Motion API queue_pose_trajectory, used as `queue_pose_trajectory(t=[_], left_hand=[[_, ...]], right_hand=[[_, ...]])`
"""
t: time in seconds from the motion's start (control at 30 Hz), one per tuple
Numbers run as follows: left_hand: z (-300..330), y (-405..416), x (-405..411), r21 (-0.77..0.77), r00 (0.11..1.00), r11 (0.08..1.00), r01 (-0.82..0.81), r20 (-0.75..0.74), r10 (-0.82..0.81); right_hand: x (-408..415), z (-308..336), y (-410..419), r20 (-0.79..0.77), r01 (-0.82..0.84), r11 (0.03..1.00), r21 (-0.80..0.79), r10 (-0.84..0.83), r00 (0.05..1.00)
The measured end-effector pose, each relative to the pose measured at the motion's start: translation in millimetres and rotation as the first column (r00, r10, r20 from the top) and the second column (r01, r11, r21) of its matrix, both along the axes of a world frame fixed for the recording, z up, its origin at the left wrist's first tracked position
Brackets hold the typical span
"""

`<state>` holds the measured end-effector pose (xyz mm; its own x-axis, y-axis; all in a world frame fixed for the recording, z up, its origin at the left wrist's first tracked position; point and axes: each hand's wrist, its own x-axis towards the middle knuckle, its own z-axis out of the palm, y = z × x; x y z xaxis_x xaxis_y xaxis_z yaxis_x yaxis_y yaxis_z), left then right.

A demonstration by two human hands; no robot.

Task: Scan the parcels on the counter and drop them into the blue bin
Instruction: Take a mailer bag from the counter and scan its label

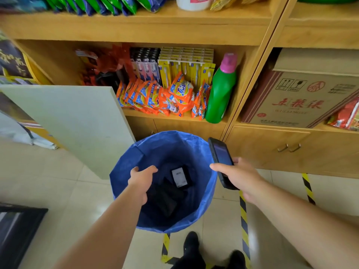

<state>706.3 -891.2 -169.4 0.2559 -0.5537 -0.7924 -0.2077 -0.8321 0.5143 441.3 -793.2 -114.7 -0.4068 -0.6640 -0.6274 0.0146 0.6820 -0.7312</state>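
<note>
Shop floor: blue bin (124,183), seemingly 2 parcels (179,177) inside

Both forearms are bare with no sleeves, watch or rings showing, the left hand (142,180) and right hand (240,176) wear no gloves, and 2 black shoes (191,242) show below.

We see a round blue bin (163,150) of woven plastic sheeting, faintly shiny and creased. Inside lie matt black plastic parcels (165,199), one bearing a white paper label (179,177). The black handheld scanner (223,164) has a glossy screen. Smooth light wooden shelves (136,28) hold glossy orange packets (155,98) and a shiny green plastic bottle (219,96). The pale floor tiles (58,191) gleam.
</note>
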Motion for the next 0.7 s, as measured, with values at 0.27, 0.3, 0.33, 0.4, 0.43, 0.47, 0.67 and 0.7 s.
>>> queue_pose_trajectory(t=[0.27,0.3,0.33,0.4,0.43,0.47,0.67,0.7], left_hand=[[19.5,-22.2,-36.5,-0.144,0.983,0.977,0.158,-0.066,-0.169],[20.5,-23.3,-43.3,-0.160,0.977,0.969,0.186,-0.076,-0.200],[22.5,-24.4,-50.7,-0.172,0.971,0.962,0.211,-0.079,-0.227],[32.5,-22.2,-69.7,-0.201,0.950,0.939,0.278,-0.087,-0.300],[36.6,-19.8,-79.7,-0.225,0.937,0.923,0.312,-0.091,-0.338],[40.4,-17.0,-90.3,-0.246,0.922,0.906,0.344,-0.092,-0.375],[59.4,12.0,-164.7,-0.311,0.808,0.781,0.542,-0.065,-0.586],[63.6,20.4,-177.8,-0.319,0.786,0.759,0.567,-0.065,-0.615]], right_hand=[[-1.9,12.4,3.7,-0.059,0.057,0.998,-0.009,-0.058,0.997],[-3.1,15.0,7.0,-0.063,0.080,0.997,-0.012,-0.081,0.995],[-4.9,17.9,11.1,-0.065,0.105,0.994,-0.018,-0.106,0.992],[-9.4,25.7,20.4,-0.066,0.148,0.988,-0.032,-0.150,0.987],[-12.1,28.9,25.8,-0.071,0.168,0.985,-0.035,-0.170,0.983],[-15.8,31.7,31.7,-0.078,0.188,0.982,-0.036,-0.190,0.979],[-45.0,46.7,81.6,-0.085,0.337,0.939,-0.062,-0.341,0.936],[-50.7,48.1,92.4,-0.083,0.368,0.927,-0.064,-0.373,0.924]])
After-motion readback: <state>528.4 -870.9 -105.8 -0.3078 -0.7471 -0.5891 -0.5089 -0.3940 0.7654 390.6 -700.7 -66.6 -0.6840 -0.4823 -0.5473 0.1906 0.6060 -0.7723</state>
